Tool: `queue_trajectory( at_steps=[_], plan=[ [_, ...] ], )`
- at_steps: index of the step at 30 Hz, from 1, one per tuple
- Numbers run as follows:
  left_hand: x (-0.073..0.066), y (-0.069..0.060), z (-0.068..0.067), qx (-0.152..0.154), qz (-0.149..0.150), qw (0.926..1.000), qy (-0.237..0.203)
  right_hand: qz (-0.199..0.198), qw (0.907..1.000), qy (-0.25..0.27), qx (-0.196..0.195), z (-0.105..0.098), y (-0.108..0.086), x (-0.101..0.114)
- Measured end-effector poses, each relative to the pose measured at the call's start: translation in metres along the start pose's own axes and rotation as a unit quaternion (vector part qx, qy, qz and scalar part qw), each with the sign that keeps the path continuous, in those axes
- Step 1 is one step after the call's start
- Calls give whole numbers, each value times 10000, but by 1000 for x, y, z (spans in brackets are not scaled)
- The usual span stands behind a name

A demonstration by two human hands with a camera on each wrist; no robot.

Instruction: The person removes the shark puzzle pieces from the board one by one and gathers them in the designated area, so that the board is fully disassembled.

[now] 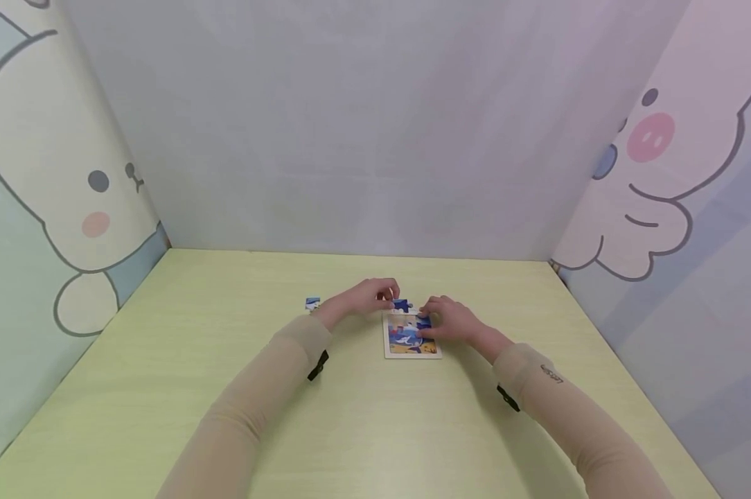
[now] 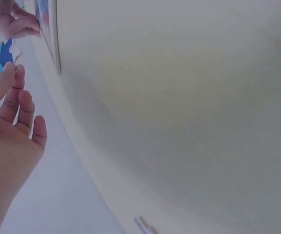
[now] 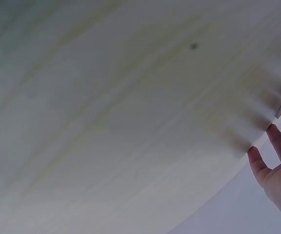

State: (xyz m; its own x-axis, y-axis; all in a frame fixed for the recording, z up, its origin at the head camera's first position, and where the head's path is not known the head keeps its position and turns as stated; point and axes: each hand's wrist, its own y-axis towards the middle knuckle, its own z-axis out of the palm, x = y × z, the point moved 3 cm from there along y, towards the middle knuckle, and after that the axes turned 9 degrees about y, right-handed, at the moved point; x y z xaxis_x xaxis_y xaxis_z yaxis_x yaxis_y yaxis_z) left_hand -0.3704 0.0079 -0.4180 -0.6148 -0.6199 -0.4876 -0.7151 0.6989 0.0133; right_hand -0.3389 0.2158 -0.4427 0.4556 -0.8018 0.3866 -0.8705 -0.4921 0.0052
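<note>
My left hand [image 1: 368,296] pinches a blue jigsaw piece [image 1: 402,305] between thumb and index finger, above the far edge of a white-framed picture puzzle [image 1: 413,356]. In the left wrist view that jigsaw piece [image 2: 5,54] is blue with a pale part, and the other fingers of the left hand [image 2: 14,124] are loosely bent. On the puzzle's right side lies my right hand [image 1: 453,320], its thumb on the picture and its fingers near the upper right corner. The right wrist view shows this hand [image 3: 279,168] with spread fingers, their tips touching the table beside the frame.
A loose jigsaw piece [image 1: 312,303] lies on the table left of the puzzle, partly behind the left wrist. The pale yellow table [image 1: 375,430] ends at a grey cloth wall [image 1: 350,138]. Cartoon-printed side panels [image 1: 650,166] stand at left and right.
</note>
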Motion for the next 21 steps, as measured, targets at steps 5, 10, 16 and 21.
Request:
queue_trajectory(
  at_steps=[5,10,16,21],
  plan=[
    [5,-8,-14,-25,22,10000,-29,-49,10000,-51,-36,1,1,0],
    [17,-15,-24,-35,-28,10000,-48,33,10000,1,-18,1,1,0],
    [29,-26,-35,5,-198,9998,-73,-2,10000,-30,-33,1,0,1],
    [42,-36,-40,-10,-348,9994,-83,-39,10000,-44,-34,1,0,1]
  ],
)
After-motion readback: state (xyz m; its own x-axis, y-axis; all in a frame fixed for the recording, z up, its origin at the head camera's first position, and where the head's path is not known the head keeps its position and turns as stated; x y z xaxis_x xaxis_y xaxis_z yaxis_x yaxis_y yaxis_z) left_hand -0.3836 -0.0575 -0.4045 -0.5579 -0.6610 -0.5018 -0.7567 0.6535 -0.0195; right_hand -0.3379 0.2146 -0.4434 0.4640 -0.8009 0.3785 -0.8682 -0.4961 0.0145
